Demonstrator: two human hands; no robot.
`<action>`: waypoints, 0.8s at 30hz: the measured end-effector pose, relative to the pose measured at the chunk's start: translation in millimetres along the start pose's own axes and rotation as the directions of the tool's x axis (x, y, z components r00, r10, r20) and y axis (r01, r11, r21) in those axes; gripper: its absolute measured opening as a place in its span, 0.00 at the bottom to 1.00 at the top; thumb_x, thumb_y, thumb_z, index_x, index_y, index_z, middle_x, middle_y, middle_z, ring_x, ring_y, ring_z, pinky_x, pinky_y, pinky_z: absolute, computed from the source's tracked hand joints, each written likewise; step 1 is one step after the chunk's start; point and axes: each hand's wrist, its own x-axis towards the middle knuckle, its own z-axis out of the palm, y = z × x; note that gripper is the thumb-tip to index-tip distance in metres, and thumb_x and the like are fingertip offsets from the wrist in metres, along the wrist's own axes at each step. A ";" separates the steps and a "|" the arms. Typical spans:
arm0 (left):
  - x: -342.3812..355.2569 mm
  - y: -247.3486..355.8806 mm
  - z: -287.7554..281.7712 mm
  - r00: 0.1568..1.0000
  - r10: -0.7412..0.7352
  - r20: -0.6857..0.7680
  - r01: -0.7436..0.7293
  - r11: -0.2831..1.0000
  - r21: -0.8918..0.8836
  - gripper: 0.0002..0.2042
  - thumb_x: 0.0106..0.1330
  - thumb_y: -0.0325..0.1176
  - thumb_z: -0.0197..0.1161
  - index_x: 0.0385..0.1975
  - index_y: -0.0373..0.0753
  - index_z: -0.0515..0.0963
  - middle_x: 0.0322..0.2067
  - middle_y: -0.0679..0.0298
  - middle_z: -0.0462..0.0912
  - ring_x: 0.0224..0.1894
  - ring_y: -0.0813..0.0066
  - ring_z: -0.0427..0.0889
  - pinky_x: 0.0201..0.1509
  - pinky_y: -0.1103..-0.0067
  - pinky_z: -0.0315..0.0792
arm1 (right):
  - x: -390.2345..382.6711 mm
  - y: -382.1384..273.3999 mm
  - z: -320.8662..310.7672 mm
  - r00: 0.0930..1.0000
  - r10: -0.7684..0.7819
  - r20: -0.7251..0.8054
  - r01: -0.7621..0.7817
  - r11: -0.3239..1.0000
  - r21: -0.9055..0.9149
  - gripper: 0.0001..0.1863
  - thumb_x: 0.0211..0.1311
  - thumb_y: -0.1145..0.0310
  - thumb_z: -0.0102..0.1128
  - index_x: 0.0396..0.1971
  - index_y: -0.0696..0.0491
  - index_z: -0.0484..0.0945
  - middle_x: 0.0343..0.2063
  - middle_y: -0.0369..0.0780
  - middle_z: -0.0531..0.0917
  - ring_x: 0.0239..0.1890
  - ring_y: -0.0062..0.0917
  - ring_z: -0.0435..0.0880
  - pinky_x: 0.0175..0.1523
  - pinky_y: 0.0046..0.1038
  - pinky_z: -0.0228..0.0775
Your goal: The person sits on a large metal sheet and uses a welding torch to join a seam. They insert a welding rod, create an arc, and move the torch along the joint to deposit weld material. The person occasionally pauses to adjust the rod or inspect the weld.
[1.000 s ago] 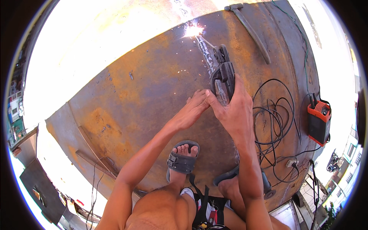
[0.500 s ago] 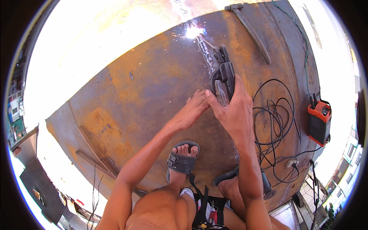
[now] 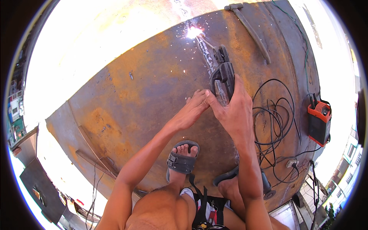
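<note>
Clamping the black electrode holder [image 3: 227,72] near one o'clock of the person's view, the right hand [image 3: 238,107] met the left hand [image 3: 194,109] by the thumb; whether the left clasped anything, I couldn't tell. A bright arc [image 3: 194,32] sparked at twelve off the tip of the rod [image 3: 208,42], beside a weld bead [image 3: 206,58] on the rusty steel plate [image 3: 142,99]; a hammer [image 3: 253,34] lay farther out at one, an orange-and-black welding machine [image 3: 319,125] at three.

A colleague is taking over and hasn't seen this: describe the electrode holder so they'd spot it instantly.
On the rusty metal plate, find the bright welding arc. Follow the thin rod from it down to the black electrode holder in the right hand. Unlike the hammer lying loose nearby, it is held, the rod jutting from its tip.
</note>
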 end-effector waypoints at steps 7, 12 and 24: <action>0.5 -9.6 0.6 1.000 0.020 -0.019 -0.020 0.999 0.032 0.42 0.82 0.73 0.34 0.77 0.42 0.65 0.82 0.50 0.60 0.88 0.38 0.36 0.86 0.39 0.30 | -0.6 -1.1 0.2 1.000 -0.003 -0.006 0.003 1.000 -0.003 0.51 0.65 0.49 0.77 0.68 0.79 0.67 0.55 0.71 0.82 0.56 0.63 0.88 0.60 0.49 0.82; -0.3 -4.0 0.3 1.000 0.018 -0.001 -0.018 1.000 0.014 0.42 0.82 0.73 0.35 0.78 0.42 0.64 0.83 0.51 0.58 0.88 0.38 0.35 0.86 0.39 0.30 | -1.0 0.6 -0.2 1.000 0.004 -0.003 -0.004 1.000 -0.001 0.51 0.65 0.48 0.77 0.68 0.78 0.67 0.55 0.71 0.82 0.56 0.63 0.88 0.59 0.49 0.82; 0.8 -4.2 2.5 1.000 -0.005 -0.015 0.004 0.999 -0.052 0.40 0.83 0.72 0.36 0.74 0.42 0.67 0.81 0.52 0.61 0.88 0.38 0.35 0.86 0.38 0.30 | -1.6 1.0 -0.5 1.000 -0.004 -0.004 0.003 1.000 -0.014 0.51 0.65 0.48 0.77 0.68 0.78 0.67 0.55 0.71 0.82 0.56 0.63 0.88 0.59 0.50 0.82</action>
